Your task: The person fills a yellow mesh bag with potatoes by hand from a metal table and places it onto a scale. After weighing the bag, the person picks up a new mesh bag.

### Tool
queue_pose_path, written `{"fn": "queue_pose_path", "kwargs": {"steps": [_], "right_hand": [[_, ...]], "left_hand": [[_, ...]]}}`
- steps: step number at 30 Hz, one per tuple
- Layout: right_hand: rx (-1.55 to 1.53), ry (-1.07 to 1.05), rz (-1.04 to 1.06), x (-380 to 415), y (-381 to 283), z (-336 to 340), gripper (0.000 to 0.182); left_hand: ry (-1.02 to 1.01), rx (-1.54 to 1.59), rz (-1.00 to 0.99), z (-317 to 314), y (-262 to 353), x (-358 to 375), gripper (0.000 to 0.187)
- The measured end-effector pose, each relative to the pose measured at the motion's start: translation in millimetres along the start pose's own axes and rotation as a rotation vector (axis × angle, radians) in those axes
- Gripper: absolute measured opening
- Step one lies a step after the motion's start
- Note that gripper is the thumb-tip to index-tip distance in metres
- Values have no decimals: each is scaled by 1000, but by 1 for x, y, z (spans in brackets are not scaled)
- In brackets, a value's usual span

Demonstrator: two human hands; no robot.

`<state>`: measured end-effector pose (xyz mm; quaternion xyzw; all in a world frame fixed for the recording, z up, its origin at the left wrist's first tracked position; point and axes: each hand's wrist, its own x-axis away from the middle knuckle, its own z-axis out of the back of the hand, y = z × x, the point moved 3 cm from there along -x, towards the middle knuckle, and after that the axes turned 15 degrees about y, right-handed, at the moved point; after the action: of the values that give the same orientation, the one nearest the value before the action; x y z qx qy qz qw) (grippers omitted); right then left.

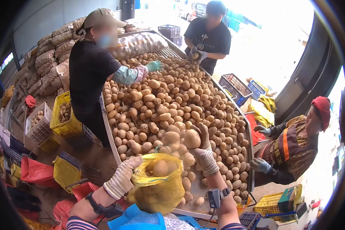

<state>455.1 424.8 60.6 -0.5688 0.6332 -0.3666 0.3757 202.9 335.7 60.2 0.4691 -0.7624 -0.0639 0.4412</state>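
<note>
My left hand [120, 177], in a striped knit glove, grips the rim of a yellow mesh bag [157, 193]. The bag's mouth faces up, with several potatoes inside. To its right is my right hand [205, 151], gloved too, with fingers spread and raised beside a large potato [192, 139]; whether the palm touches it I cannot tell. Blurred potatoes show between that hand and the bag. Beyond both hands a heap of potatoes [172, 99] covers the metal sorting table [117, 147].
One co-worker [90, 73] reaches over the heap from the left. Another co-worker [209, 38] stands at the far end, and a third [291, 147] at the right edge. Stacked sacks [46, 59] stand back left. Crates flank the table, including a yellow crate [67, 124].
</note>
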Motion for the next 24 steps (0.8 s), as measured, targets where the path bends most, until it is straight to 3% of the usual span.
{"fn": "queue_pose_path", "kwargs": {"steps": [5,7,9,11,13,16,17,19,20,21,22,24], "right_hand": [[181,-50,95,9,-3,-3,97],[54,-85,42,17,4,-14,90],[77,-196,-154,38,5,-43,78],[883,-523,523,47,15,-70,61],[1270,-605,668,67,68,-69,59],[1169,-495,670,52,36,-54,58],[1281,-274,572,48,19,-46,56],[1586,-251,184,34,10,-28,53],[1588,-246,179,35,15,-20,53],[1571,-357,-162,36,37,-3,50],[1521,-456,-500,39,57,13,50],[1024,-205,-584,60,65,24,46]], "left_hand": [[-8,47,37,-2,12,-4,42],[-14,88,54,1,13,-10,40],[17,91,41,-2,17,-14,35],[29,34,-18,7,16,-27,32],[64,-38,-52,9,16,-22,36],[68,-118,-87,21,21,-21,40],[61,-119,-82,27,17,-18,40],[73,-119,-111,31,10,-14,42],[70,-120,-111,30,8,-12,42],[63,-124,-113,29,6,-9,43],[51,-133,-110,27,4,-5,43],[79,-148,-169,21,1,6,42]]}}
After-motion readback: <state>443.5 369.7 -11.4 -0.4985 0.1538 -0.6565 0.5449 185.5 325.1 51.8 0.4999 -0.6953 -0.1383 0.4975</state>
